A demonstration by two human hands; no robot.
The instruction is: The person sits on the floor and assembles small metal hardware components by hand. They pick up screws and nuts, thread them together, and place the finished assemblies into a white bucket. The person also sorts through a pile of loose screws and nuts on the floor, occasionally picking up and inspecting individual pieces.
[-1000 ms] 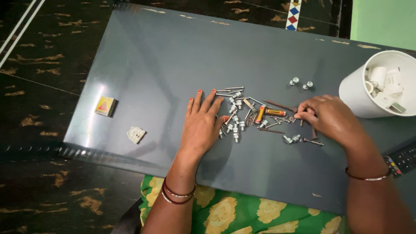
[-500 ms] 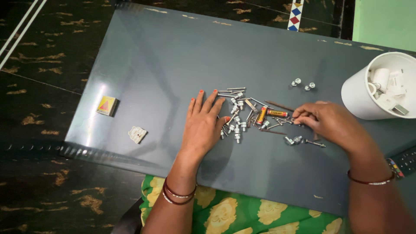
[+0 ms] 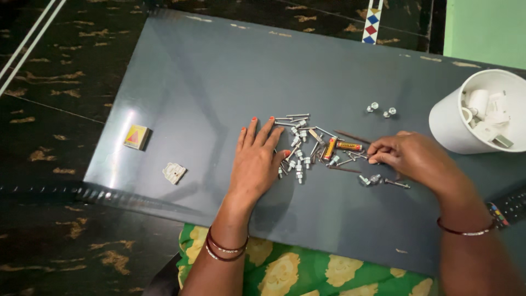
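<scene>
My left hand [image 3: 255,161] lies flat on the grey table [image 3: 219,82], fingers spread, its fingertips at the left side of a pile of silver bolts and nails [image 3: 300,143]. Two orange batteries [image 3: 329,148] lie in the middle of that pile. My right hand [image 3: 419,159] rests at the pile's right edge, fingertips pinched together over small hardware; what is between them is hidden. A few bolts and nuts [image 3: 375,178] lie just below that hand.
Three small nuts [image 3: 382,108] sit apart behind the pile. A white cup [image 3: 452,129] holding white parts stands at the right. A yellow matchbox [image 3: 136,137] and a small white piece [image 3: 173,172] lie at the left. A remote [image 3: 509,205] is at the right edge.
My right hand has slid a little down and left along the pile's right edge. The left hand stays flat in place.
</scene>
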